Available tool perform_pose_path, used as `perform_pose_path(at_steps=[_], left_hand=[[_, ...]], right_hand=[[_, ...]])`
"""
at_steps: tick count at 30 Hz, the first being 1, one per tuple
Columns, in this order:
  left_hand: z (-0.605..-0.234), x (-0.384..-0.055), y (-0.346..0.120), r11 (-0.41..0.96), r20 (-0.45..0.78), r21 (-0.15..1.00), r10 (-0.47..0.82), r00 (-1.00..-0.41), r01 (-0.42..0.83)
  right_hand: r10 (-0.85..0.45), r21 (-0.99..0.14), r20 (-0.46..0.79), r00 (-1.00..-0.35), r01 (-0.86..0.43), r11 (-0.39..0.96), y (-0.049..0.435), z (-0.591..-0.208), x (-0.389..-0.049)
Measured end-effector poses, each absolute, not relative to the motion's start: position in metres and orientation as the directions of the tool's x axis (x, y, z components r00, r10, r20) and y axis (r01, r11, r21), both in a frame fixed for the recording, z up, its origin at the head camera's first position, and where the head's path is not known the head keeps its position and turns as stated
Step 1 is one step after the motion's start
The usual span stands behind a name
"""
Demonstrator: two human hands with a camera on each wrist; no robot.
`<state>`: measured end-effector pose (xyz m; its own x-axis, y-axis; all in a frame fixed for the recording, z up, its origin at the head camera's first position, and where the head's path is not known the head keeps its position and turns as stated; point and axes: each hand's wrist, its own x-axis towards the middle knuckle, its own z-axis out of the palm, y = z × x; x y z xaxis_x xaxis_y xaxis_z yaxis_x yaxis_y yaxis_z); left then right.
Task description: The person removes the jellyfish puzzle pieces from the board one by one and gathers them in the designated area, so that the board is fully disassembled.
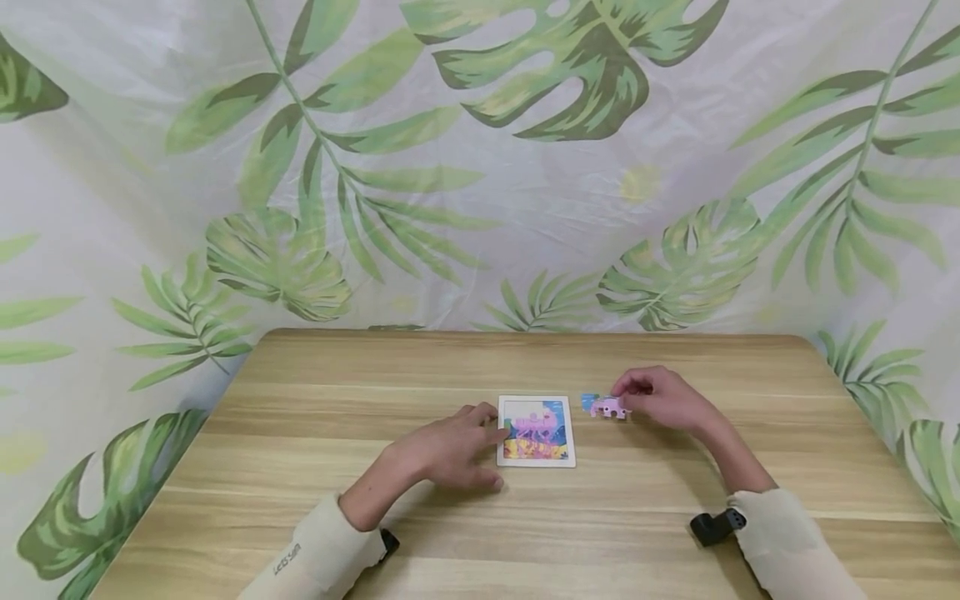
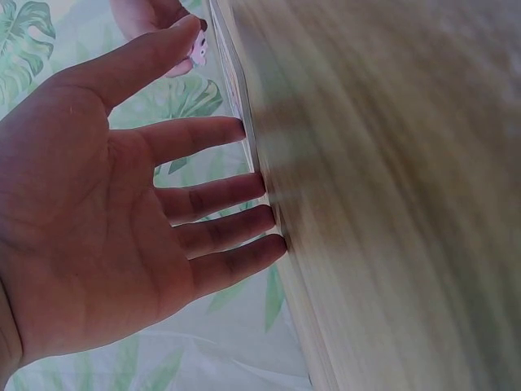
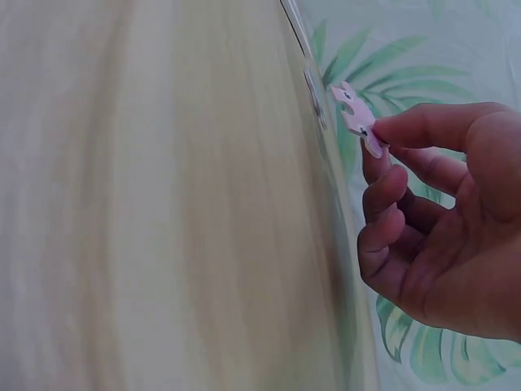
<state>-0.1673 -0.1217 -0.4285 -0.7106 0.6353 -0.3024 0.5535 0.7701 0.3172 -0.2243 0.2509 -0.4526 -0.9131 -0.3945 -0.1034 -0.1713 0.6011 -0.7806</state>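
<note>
1. Pinching a piece point(image 3: 359, 119), my right hand point(image 1: 663, 402) is working just right of the board point(image 1: 569, 435).
2. My left hand point(image 1: 450, 450) is lying at its left edge, fingers straight, gripping nothing.
3. I'm probably picking up; next calls for aligning and seating it.

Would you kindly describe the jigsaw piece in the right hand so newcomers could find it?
Over the wooden table, right of the white-framed puzzle, is the right hand. It pinches the pink jigsaw piece, unlike the unheld blue piece just left.
</note>
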Motion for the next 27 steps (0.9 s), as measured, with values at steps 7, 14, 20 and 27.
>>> perform_pose_path(at_steps=[7, 14, 20, 27], left_hand=[[-0.427, -0.167, -0.121, 0.771, -0.31, 0.324, 0.634, -0.709, 0.548], [-0.425, -0.166, -0.121, 0.773, -0.307, 0.326, 0.631, -0.713, 0.544], [-0.425, -0.165, -0.12, 0.768, -0.305, 0.328, 0.637, -0.708, 0.55], [-0.425, -0.165, -0.12, 0.775, -0.312, 0.321, 0.629, -0.712, 0.545]], right_hand=[[-0.395, -0.775, -0.129, -0.909, -0.156, 0.612, 0.268, -0.452, -0.223], [-0.413, -0.772, -0.121, -0.903, -0.175, 0.611, 0.274, -0.452, -0.223], [-0.415, -0.734, -0.104, -0.904, -0.212, 0.646, 0.272, -0.451, -0.224], [-0.426, -0.673, -0.077, -0.902, -0.268, 0.689, 0.264, -0.452, -0.229]])
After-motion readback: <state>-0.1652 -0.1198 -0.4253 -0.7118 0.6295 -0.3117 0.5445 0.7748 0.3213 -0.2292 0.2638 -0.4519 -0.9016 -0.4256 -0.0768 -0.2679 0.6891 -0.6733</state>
